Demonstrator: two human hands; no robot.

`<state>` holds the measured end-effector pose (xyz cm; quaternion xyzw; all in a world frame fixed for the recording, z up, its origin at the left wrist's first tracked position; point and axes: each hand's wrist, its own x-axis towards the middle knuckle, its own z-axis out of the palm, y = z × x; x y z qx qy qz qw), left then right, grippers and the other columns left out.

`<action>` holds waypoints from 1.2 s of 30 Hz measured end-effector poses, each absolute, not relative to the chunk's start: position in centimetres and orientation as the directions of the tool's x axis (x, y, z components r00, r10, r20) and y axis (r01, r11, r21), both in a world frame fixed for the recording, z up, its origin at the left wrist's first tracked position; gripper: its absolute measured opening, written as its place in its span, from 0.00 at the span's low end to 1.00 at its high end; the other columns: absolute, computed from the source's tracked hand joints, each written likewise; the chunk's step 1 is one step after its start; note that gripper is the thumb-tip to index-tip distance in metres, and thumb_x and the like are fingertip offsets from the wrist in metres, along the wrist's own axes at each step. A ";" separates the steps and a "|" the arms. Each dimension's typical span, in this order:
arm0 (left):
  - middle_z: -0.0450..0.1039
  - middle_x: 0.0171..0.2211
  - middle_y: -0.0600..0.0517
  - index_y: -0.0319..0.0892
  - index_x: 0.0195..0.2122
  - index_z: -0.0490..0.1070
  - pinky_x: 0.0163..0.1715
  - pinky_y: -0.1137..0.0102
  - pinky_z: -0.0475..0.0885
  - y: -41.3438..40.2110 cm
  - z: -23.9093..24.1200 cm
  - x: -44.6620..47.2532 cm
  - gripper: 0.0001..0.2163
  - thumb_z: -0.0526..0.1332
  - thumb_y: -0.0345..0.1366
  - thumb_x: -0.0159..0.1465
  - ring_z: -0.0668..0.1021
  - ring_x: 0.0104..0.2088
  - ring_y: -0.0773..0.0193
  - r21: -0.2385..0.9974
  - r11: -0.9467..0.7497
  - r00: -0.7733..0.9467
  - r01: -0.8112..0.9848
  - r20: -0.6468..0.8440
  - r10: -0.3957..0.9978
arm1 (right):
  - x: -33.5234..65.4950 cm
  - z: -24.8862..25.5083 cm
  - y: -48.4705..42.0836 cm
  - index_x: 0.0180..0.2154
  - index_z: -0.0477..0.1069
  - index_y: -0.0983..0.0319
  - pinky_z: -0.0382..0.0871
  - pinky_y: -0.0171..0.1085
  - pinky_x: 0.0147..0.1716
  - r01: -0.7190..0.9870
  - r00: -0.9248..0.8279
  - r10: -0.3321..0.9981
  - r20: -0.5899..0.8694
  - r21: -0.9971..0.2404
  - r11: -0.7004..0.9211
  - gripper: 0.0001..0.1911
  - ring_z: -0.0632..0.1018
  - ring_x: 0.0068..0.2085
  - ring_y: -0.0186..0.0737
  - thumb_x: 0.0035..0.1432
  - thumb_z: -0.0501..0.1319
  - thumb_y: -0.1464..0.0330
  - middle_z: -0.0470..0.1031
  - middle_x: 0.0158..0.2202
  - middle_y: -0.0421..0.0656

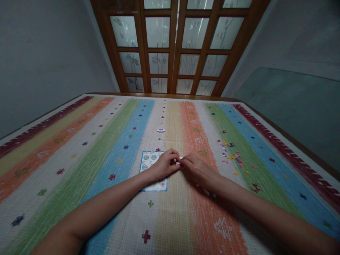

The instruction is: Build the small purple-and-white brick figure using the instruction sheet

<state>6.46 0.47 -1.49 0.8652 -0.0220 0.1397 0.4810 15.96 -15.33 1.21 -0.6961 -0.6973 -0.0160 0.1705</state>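
My left hand [166,164] and my right hand [200,170] meet near the middle of the table, fingertips pinched around a small white toy piece [179,161]. Most of the piece is hidden by the fingers, so its exact shape does not show. Beneath my left hand and wrist lies a printed sheet with a blue border [146,154], partly covered. Farther off, a small white and purple assembled piece [160,130] sits by itself. A few white pieces [209,193] lie just below my right forearm.
Loose small bricks [238,160] in yellow, pink, purple and white are scattered on the right. A striped tablecloth [103,148] covers the table. Wooden doors with glass panes [159,63] stand beyond the far edge, and a pale green panel [292,106] is at the right.
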 end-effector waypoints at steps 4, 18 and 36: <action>0.66 0.35 0.52 0.38 0.28 0.70 0.28 0.74 0.64 0.5 -1.4 6.4 0.02 0.63 0.28 0.55 0.67 0.28 0.70 0.826 -0.536 0.960 -0.175 0.265 0.095 | 16.0 0.9 -15.1 0.45 0.68 0.67 0.71 0.37 0.34 0.980 0.034 0.956 0.291 -0.196 0.025 0.15 0.72 0.36 0.41 0.57 0.52 0.81 0.73 0.35 0.49; 0.66 0.34 0.52 0.38 0.27 0.69 0.30 0.73 0.64 0.5 -1.8 6.6 0.04 0.60 0.23 0.53 0.68 0.30 0.68 0.816 -0.548 0.955 -0.182 0.280 0.100 | 15.9 1.1 -14.7 0.36 0.70 0.68 0.71 0.40 0.35 0.992 -0.122 0.966 0.227 0.013 0.122 0.08 0.72 0.38 0.43 0.58 0.53 0.80 0.73 0.36 0.52; 0.66 0.34 0.52 0.37 0.29 0.72 0.28 0.74 0.64 0.4 -1.3 6.4 0.03 0.64 0.30 0.56 0.68 0.28 0.70 0.833 -0.528 0.962 -0.165 0.254 0.100 | 16.6 -0.1 -16.5 0.44 0.70 0.66 0.70 0.37 0.32 0.982 0.000 0.884 0.467 -0.166 0.087 0.15 0.72 0.35 0.40 0.63 0.47 0.76 0.73 0.34 0.49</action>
